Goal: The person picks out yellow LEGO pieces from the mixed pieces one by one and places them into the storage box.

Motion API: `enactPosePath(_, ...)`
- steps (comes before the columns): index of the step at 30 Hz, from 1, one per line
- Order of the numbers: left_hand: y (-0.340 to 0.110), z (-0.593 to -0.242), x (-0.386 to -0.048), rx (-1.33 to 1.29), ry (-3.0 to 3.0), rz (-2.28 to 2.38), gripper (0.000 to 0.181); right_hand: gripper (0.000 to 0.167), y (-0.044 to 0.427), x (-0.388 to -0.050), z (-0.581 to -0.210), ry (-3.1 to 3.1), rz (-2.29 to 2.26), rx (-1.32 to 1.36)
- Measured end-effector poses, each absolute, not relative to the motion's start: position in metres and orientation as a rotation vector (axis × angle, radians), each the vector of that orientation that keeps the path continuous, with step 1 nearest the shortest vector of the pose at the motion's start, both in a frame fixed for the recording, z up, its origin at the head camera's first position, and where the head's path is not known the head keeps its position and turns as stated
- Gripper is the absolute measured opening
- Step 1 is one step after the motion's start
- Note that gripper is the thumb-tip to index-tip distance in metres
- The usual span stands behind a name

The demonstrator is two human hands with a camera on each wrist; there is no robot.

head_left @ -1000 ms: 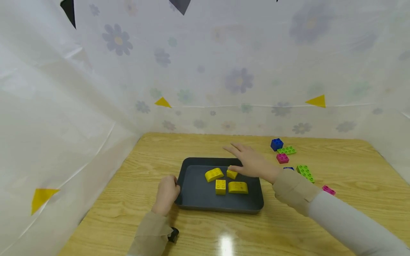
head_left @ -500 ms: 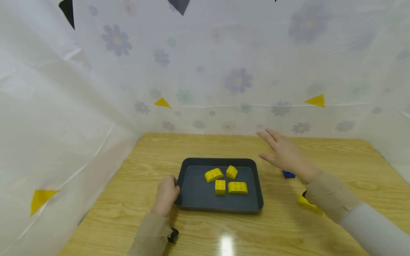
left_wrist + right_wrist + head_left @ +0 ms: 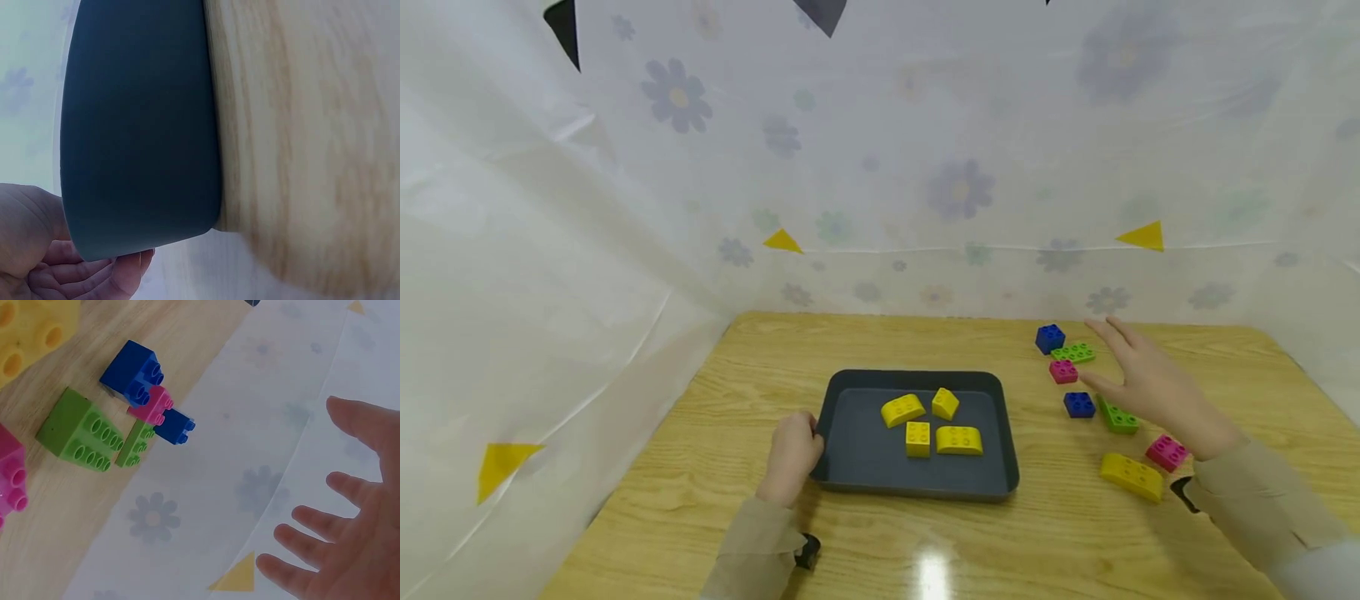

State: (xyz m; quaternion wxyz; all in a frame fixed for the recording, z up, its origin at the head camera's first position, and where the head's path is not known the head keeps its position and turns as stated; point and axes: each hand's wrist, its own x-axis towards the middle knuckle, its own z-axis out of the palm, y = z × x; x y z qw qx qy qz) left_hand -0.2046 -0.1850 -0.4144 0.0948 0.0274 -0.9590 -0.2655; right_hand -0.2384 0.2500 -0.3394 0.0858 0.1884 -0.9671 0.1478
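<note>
My left hand (image 3: 793, 455) grips the left rim of a dark grey tray (image 3: 865, 477); in the left wrist view, curled fingers (image 3: 128, 272) come round the edge of its wall. Inside the tray lie several yellow toy bricks, among them a square one (image 3: 917, 439) and an arched one (image 3: 958, 440). My right hand (image 3: 1157, 387) hovers over the loose bricks on the right, fingers spread and holding nothing. Below it are a green brick (image 3: 1117, 415), partly hidden by the hand, and a pink brick (image 3: 1167, 452). A long yellow brick (image 3: 1131, 477) lies nearer.
Farther back on the wooden table (image 3: 760, 367) are a blue brick (image 3: 1049, 338), a flat green brick (image 3: 1073, 353) and a pink brick (image 3: 1063, 372). Another blue brick (image 3: 1078, 405) sits right of the tray. A flowered sheet (image 3: 880, 167) hangs behind the table.
My right hand has moved right, from above the tray to above the loose bricks, uncovering several of them. The left hand and the tray have stayed in place.
</note>
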Motion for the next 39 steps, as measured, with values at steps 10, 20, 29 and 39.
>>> enactPosePath(10, -0.184, -0.413, -0.202, 0.068, -2.843, -0.78, 0.007, 0.069, 0.266, -0.219, -0.354, -2.964, 0.475, 0.542)
enactPosePath(20, -0.184, -0.413, -0.202, 0.084, -2.843, -0.789, 0.007, 0.068, 0.274, -0.201, -0.376, -3.191, 0.651, 0.638)
enactPosePath(29, -0.183, -0.412, -0.202, 0.091, -2.859, -0.795, 0.007, 0.055, 0.272, -0.2, -0.393, -3.256, 0.665, 0.68)
enactPosePath(39, -0.183, -0.412, -0.2, 0.051, -2.838, -0.807, 0.012, 0.04, 0.274, -0.202, -0.403, -3.256, 0.635, 0.663)
